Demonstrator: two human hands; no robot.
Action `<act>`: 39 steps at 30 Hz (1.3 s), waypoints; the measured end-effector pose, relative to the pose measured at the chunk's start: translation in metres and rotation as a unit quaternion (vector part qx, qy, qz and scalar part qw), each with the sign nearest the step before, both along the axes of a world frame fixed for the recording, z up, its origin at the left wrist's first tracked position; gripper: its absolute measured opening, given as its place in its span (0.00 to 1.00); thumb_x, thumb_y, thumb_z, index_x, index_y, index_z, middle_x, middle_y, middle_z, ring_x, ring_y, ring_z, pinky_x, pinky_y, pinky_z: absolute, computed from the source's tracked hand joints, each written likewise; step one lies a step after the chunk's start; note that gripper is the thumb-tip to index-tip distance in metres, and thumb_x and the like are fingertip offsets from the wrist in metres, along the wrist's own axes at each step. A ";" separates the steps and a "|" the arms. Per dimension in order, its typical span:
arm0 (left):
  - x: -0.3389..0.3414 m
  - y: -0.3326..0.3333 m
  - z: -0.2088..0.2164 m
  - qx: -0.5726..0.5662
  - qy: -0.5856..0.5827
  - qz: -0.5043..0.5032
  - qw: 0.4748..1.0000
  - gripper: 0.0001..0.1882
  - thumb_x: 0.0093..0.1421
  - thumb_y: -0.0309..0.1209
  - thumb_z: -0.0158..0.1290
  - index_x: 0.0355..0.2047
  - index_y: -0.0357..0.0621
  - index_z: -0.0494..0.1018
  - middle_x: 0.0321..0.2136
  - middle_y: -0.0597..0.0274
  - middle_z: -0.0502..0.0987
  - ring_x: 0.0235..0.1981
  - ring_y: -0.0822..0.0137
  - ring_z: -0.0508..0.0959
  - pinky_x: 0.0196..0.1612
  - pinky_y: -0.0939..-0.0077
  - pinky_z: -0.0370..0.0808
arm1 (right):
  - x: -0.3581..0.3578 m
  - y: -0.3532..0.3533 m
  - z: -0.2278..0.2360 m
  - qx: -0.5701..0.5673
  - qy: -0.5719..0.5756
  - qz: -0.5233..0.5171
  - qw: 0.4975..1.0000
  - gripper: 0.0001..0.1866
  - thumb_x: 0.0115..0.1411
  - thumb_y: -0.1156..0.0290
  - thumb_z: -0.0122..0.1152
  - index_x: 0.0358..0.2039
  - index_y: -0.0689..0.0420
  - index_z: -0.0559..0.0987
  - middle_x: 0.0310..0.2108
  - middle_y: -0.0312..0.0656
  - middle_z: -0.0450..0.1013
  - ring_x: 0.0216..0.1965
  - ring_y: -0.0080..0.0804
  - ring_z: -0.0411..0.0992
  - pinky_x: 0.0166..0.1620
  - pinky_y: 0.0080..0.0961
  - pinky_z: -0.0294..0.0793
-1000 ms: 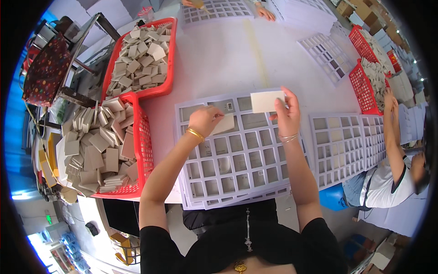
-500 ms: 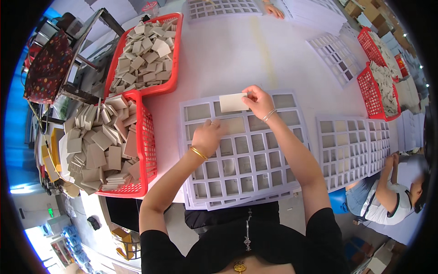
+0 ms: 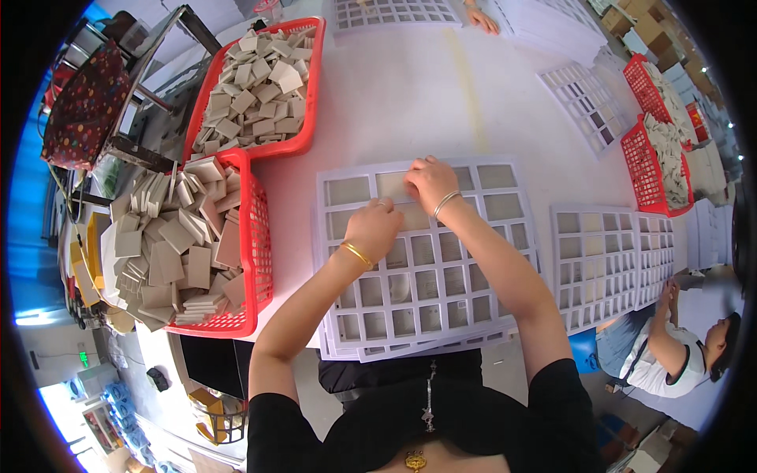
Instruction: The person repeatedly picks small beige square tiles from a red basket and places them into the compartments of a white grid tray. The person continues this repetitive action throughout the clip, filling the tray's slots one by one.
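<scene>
A cream rectangular piece [image 3: 389, 184] lies at an upper-row opening of the white grid frame [image 3: 324, 252]. My right hand [image 3: 430, 186] has its bent fingers on the piece's right end. Just below and to the left, my left hand [image 3: 374, 229] is curled with its fingers together over the frame; its fingertips touch the area by the piece's lower edge, and whether they pinch anything is hidden. Another cream piece [image 3: 415, 217] fills an opening in the second row, partly behind my hands. Grey shows through the other openings. More frames lie stacked underneath.
At left stand two red baskets [image 3: 260, 236], heaped with flat beige pieces [image 3: 163, 264]. More grid frames [image 3: 595, 252] lie to the right, near red baskets [image 3: 643, 162]. A co-worker [image 3: 666, 347] sits at right; another person's hand [image 3: 482, 20] rests at the far edge.
My right hand has lowered the cream piece from above the frame onto the upper-row opening. My left hand has moved up and right, closer to it.
</scene>
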State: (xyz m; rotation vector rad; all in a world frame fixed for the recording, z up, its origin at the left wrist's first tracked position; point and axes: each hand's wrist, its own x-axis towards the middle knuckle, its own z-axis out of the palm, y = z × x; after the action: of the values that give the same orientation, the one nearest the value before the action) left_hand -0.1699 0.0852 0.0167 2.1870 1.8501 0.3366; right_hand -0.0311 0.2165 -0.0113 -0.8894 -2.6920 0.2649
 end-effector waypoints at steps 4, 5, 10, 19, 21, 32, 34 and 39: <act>-0.003 -0.002 -0.001 0.017 -0.442 0.133 0.887 0.08 0.60 0.28 0.47 0.38 0.44 0.73 0.31 0.61 0.71 0.36 0.65 0.73 0.38 0.68 0.74 | -0.001 -0.013 0.016 -0.050 0.048 0.004 0.998 0.07 0.49 0.76 0.61 0.30 0.52 0.79 0.35 0.35 0.73 0.35 0.34 0.71 0.34 0.32 0.72; -0.006 -0.001 -0.004 -0.061 -0.578 0.189 0.791 0.09 0.61 0.28 0.45 0.40 0.42 0.71 0.33 0.61 0.71 0.36 0.66 0.73 0.39 0.68 0.73 | -0.002 -0.020 0.015 -0.122 0.146 0.009 0.982 0.09 0.49 0.76 0.62 0.34 0.52 0.78 0.36 0.36 0.72 0.33 0.34 0.71 0.34 0.31 0.73; -0.006 -0.008 -0.005 -0.119 -0.815 0.219 0.524 0.16 0.65 0.29 0.39 0.51 0.37 0.62 0.46 0.55 0.69 0.46 0.64 0.71 0.49 0.65 0.71 | -0.001 -0.070 0.041 -0.282 0.274 0.080 0.916 0.25 0.49 0.70 0.67 0.50 0.53 0.73 0.39 0.39 0.70 0.28 0.28 0.70 0.32 0.26 0.73; 0.018 -0.015 0.007 0.001 -0.803 0.216 0.556 0.18 0.68 0.33 0.37 0.55 0.37 0.58 0.54 0.52 0.64 0.53 0.61 0.68 0.55 0.66 0.68 | 0.010 -0.077 0.064 -0.441 0.191 0.003 0.877 0.22 0.45 0.66 0.72 0.38 0.57 0.72 0.32 0.36 0.72 0.27 0.23 0.71 0.30 0.22 0.72; 0.021 -0.015 0.008 0.040 -0.714 0.205 0.668 0.15 0.68 0.32 0.38 0.51 0.37 0.61 0.48 0.54 0.68 0.48 0.63 0.70 0.50 0.69 0.70 | 0.015 -0.074 0.056 -0.527 0.250 -0.001 0.812 0.20 0.47 0.67 0.71 0.36 0.59 0.72 0.30 0.35 0.72 0.28 0.20 0.71 0.29 0.21 0.71; 0.000 -0.041 0.007 -0.029 -0.326 0.163 0.931 0.08 0.57 0.30 0.55 0.33 0.39 0.70 0.19 0.60 0.71 0.20 0.65 0.70 0.28 0.71 0.70 | 0.062 -0.077 0.029 -0.368 0.227 -0.040 0.901 0.12 0.54 0.73 0.62 0.39 0.60 0.74 0.33 0.42 0.75 0.26 0.26 0.72 0.31 0.22 0.72; 0.003 -0.046 0.004 -0.040 -0.301 0.155 0.940 0.07 0.56 0.28 0.55 0.34 0.40 0.71 0.22 0.58 0.73 0.22 0.63 0.73 0.29 0.71 0.71 | 0.067 -0.080 0.028 -0.372 0.204 -0.059 0.904 0.11 0.55 0.73 0.61 0.38 0.60 0.75 0.33 0.42 0.76 0.25 0.28 0.72 0.31 0.23 0.72; 0.005 -0.042 -0.008 0.002 -0.272 0.079 0.959 0.05 0.56 0.27 0.52 0.33 0.42 0.72 0.31 0.53 0.75 0.34 0.53 0.76 0.35 0.63 0.74 | 0.067 -0.084 0.024 -0.375 0.193 -0.037 0.906 0.09 0.55 0.73 0.60 0.37 0.59 0.75 0.30 0.40 0.76 0.25 0.27 0.72 0.32 0.23 0.72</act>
State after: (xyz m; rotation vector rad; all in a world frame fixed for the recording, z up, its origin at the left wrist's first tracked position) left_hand -0.1645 0.0432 0.0083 1.7119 1.6956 0.8743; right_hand 0.0364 0.1322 0.0124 -0.9827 -2.1594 1.3648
